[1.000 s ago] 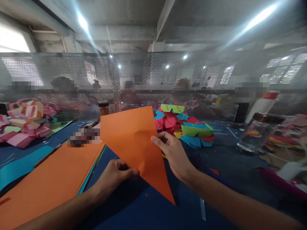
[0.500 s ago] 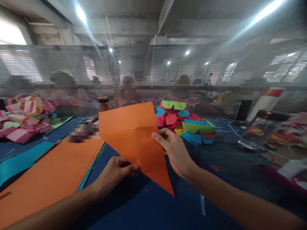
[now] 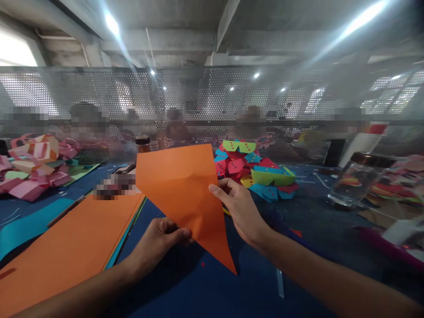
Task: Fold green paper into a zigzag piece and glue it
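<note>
A folded orange paper sheet [image 3: 183, 194] is held up above the blue table [image 3: 212, 291], its sharp corner pointing down towards me. My left hand [image 3: 159, 243] pinches its lower left edge between thumb and fingers. Along the sheet's right edge my right hand [image 3: 240, 210] grips with the thumb in front and the fingers behind. A faint crease crosses the middle of the sheet.
A stack of flat orange and teal sheets [image 3: 69, 247] lies at the left. A heap of folded red, blue and green paper pieces [image 3: 255, 172] sits behind the sheet. A glass jar [image 3: 357, 179] stands at the right, pink folded shapes [image 3: 29, 165] at far left. People sit behind a perforated metal screen [image 3: 212, 110].
The sheet and both hands have barely shifted; the paper's lower corner has moved slightly up and left. Both grips are unchanged.
</note>
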{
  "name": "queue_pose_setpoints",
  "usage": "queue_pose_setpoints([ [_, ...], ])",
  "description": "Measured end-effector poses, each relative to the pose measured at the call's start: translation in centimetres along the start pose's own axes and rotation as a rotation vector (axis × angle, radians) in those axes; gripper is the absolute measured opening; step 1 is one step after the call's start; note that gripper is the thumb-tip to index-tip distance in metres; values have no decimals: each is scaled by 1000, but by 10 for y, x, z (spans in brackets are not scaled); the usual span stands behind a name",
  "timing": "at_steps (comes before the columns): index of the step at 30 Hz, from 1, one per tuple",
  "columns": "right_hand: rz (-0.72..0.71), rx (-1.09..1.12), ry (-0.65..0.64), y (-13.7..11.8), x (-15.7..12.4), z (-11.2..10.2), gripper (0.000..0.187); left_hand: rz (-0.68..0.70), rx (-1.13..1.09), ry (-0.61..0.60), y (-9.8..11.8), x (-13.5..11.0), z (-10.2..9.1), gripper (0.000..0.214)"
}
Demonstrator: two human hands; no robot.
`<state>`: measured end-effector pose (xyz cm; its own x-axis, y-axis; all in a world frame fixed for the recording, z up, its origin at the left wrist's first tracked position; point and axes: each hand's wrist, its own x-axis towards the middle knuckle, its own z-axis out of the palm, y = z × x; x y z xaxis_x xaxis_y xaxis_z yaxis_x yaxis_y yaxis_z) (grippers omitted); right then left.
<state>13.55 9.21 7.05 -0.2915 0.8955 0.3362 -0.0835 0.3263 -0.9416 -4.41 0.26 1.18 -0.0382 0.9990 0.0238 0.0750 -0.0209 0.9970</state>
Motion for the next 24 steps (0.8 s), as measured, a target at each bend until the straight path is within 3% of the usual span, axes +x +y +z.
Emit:
queue_pose_setpoints([
  [9,11,1,-12,2,-1,0,27,-5,-37,-31,13,-3,5,22],
  [18,14,29,-21,-1,-3,1,27,-2,-103,-43,-4,6,-1,23],
  [24,31,72,-46,-2,-2,1,25,20,-103,-38,2,2,0,24],
])
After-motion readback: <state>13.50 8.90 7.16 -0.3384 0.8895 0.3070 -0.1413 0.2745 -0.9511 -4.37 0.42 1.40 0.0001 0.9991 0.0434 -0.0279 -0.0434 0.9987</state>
